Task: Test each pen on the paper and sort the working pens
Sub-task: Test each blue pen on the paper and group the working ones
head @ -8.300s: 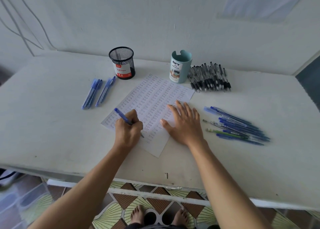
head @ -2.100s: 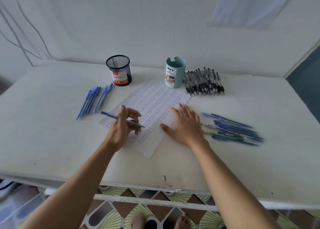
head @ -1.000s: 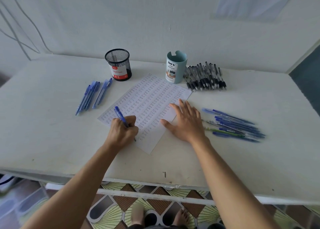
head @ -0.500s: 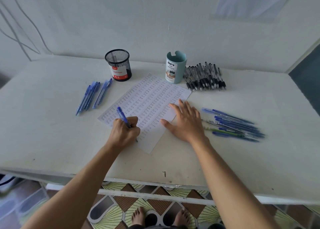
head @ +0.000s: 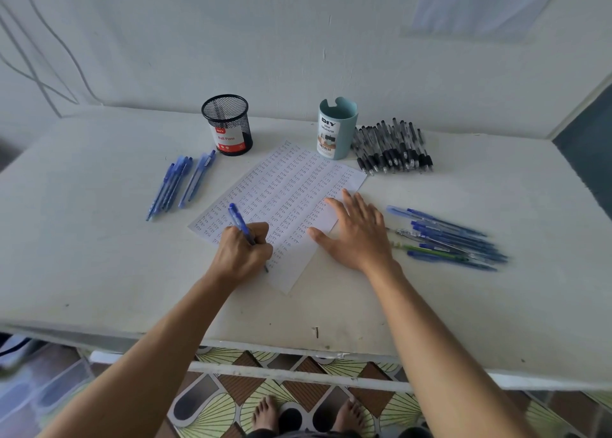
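"Why is everything spread out on the big white table (head: 99, 255)?"

"So I can reach it all. The paper (head: 298, 179) lies in the middle, turned a bit. I think that lets my writing arm line up with the rows of the word 'test'."

"And all those pens?"

"The black pens (head: 390, 149) lie in a heap at the back, beside the teal cup (head: 337, 127). The big blue bunch (head: 447, 238) lies to my right, near the paper. The small blue bunch (head: 178, 182) lies to my left, near the mesh cup (head: 227, 124). I guess one bunch is to try and one has been tried, but I cannot tell which."

"Why is your right hand (head: 356, 235) flat?"

"Its fingers are straight and spread. They press the paper so it does not slide."

"And the other one?"

"My left hand (head: 243, 250) is curled tight round a blue pen (head: 238, 222). The tip is down on the paper, near the bottom corner. I am trying this one out."
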Demonstrator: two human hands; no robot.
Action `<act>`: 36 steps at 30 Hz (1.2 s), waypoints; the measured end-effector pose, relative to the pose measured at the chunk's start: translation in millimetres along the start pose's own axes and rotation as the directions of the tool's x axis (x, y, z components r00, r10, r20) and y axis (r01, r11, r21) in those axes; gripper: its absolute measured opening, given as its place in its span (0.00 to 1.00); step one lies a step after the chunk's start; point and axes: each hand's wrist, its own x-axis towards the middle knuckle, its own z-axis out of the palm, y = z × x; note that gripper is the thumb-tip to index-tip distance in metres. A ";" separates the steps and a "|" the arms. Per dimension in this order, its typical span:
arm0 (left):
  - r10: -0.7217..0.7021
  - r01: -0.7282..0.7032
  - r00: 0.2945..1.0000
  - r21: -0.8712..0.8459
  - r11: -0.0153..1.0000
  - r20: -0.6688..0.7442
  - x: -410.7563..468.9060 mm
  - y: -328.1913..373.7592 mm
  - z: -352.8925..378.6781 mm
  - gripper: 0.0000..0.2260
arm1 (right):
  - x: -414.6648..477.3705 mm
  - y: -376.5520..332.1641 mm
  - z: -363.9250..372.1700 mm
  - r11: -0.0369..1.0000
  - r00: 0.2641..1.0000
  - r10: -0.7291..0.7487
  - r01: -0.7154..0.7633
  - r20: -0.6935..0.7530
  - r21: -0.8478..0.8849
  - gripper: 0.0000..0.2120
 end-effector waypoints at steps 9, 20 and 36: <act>-0.152 0.155 0.988 -0.316 0.936 0.033 9.8 1.6 -13.8 0.08 | 0.5 -2.0 -0.3 1.000 1.000 0.011 -0.012 -0.002 -0.024 0.47; -0.331 0.368 0.929 -0.480 0.796 0.163 22.0 15.4 -21.7 0.16 | -1.2 -2.9 -0.5 0.999 1.000 0.000 0.000 -0.011 -0.046 0.48; -0.370 0.437 0.899 -0.457 0.775 0.233 29.0 17.2 -26.2 0.15 | 4.5 -15.1 -0.1 0.996 0.996 0.087 -0.088 0.027 0.009 0.40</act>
